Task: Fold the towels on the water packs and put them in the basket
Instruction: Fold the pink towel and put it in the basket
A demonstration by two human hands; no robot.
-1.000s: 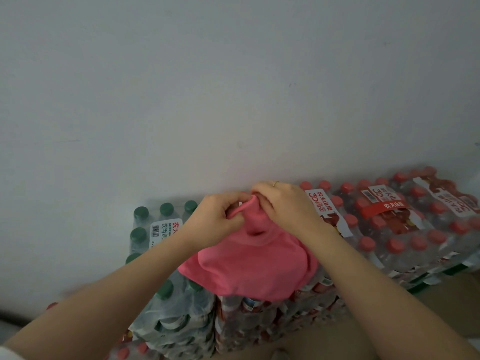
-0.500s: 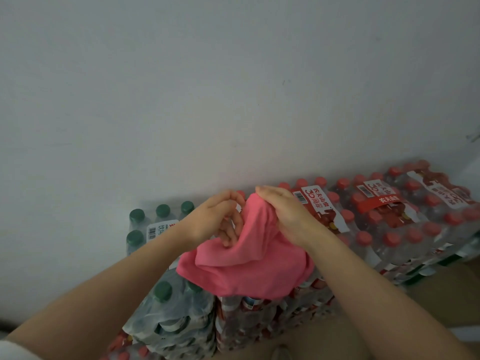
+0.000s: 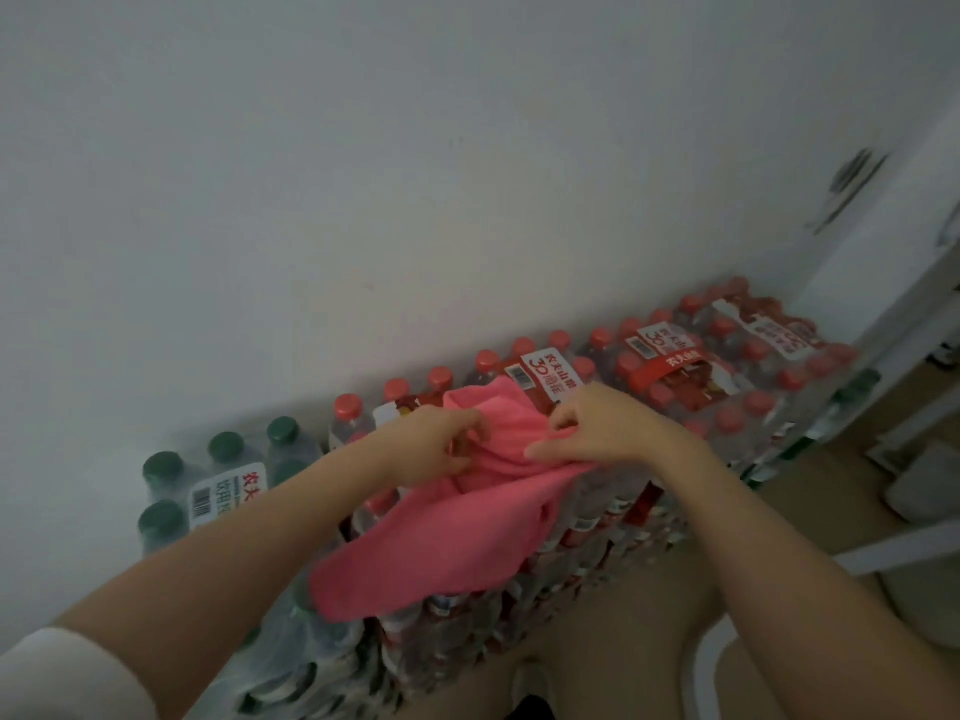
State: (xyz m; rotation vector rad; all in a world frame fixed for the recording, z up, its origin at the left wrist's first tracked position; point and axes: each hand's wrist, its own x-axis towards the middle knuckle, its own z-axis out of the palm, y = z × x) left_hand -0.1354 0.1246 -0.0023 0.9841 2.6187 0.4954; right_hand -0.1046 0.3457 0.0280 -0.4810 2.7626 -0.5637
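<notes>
folding in progress on the soft pink terry towel, lying crumpled across the top of the shrink-wrapped packs of red-capped water bottles, with its near flap hanging over the front edge of the packs, beside the shrink-wrapped pack of green-capped water bottles.

left hand: curling fingers into a raised bunch of cloth at the far side of the towel, pinching a fold between thumb and fingertips.

right hand: gripping the same bunched area from the right side, thumb and forefinger closing on the towel edge, remaining fingers tucked under. exact contact of the lower fingers: cannot tell, hidden by cloth.

step in hand, as a judgement: locating and separating corners, ahead of the first fold; no flat fold visible yet.

next move, as a judgement: drawing the two pinched points apart to open the cloth flat on the packs, then bringing edge to edge. requiring even tension, to avoid dragging the overhanging flap off the packs.

basket: not in view.
</notes>
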